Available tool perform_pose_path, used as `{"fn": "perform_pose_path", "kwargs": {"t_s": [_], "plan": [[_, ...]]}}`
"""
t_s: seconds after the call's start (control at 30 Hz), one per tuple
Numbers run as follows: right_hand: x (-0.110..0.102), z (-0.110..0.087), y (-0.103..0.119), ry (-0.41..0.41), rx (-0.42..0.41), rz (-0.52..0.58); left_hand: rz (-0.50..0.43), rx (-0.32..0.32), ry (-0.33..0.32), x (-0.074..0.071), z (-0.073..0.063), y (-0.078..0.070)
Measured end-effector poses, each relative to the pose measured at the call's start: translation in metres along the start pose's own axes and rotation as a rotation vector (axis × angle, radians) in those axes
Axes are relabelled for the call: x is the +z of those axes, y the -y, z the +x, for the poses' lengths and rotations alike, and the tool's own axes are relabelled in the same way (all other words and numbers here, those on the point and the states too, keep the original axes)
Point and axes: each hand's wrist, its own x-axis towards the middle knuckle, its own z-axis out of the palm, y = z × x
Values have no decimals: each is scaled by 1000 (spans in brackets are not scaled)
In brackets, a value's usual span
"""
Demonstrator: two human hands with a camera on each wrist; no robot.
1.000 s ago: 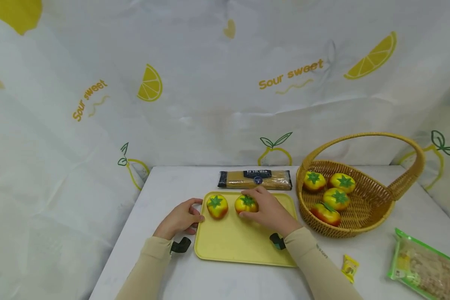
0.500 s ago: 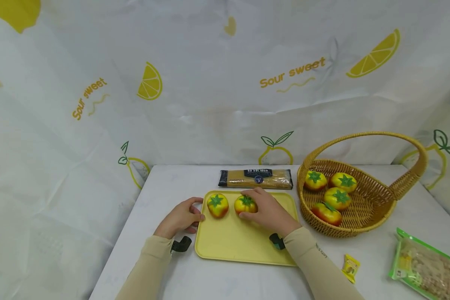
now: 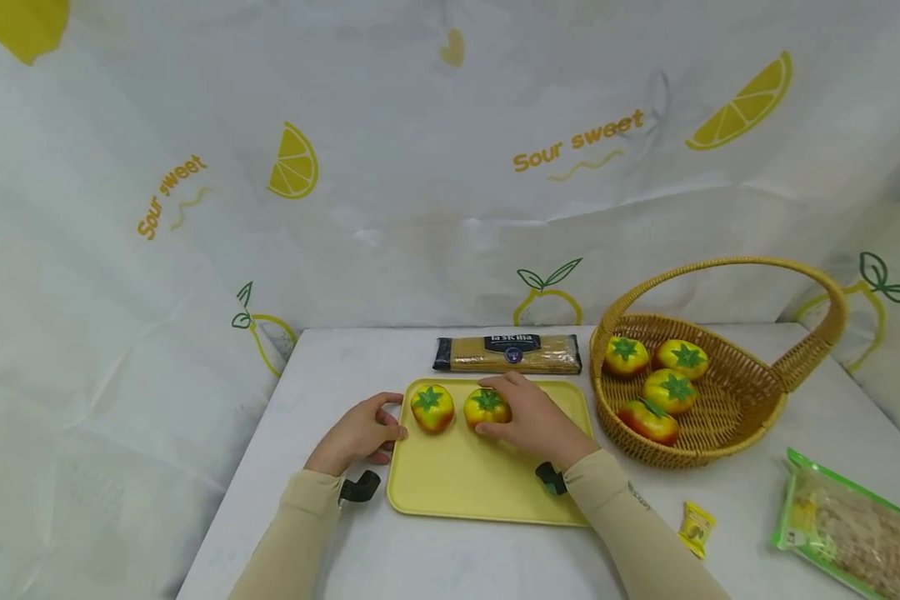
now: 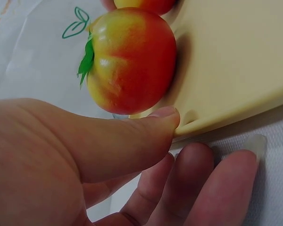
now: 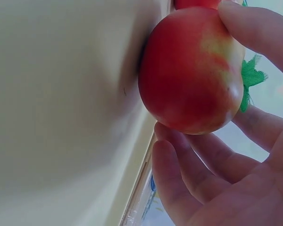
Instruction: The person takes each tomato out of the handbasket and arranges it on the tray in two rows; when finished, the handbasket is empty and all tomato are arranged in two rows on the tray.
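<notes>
A yellow tray [image 3: 457, 479] lies on the white table with two yellow-red tomatoes near its far edge. My left hand [image 3: 356, 432] pinches the tray's left rim; in the left wrist view the thumb [image 4: 151, 136] rests on the rim, with the other fingers below it, outside the tray. Beside that thumb sits the left tomato [image 3: 432, 409], green leaf star upward. My right hand [image 3: 531, 419] holds the other tomato [image 3: 485, 410] between thumb and fingers, low over the tray. In the right wrist view this tomato [image 5: 191, 75] shows its red side, fingertips at its edges.
Right of the tray stands a wicker basket [image 3: 742, 437] with a tall handle and several similar tomatoes inside. A pasta packet [image 3: 507, 354] lies behind the tray. At the right front are a small yellow sachet [image 3: 697, 529] and a green-edged bag [image 3: 855, 529].
</notes>
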Motion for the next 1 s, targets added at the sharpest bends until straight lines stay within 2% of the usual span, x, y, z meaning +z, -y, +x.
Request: {"fn": "perform_pose_path", "kwargs": {"t_s": [0.3,0.5,0.63,0.8,1.0], "plan": [[-11,-6,0,-14,6,-26,6,12,14,3,3,-6],[-20,-16,1,-36,-18,-27,30,1,14,4,5,-6],[-33,-32,2,-67,-33,-22,24,-8,11,4,6,-3],[-60,-57,-3,-96,-34,-34,19,-21,3,2,5,1],[-98,-90,-21,-167,-20,-127,21,-23,2,0,3,4]]}}
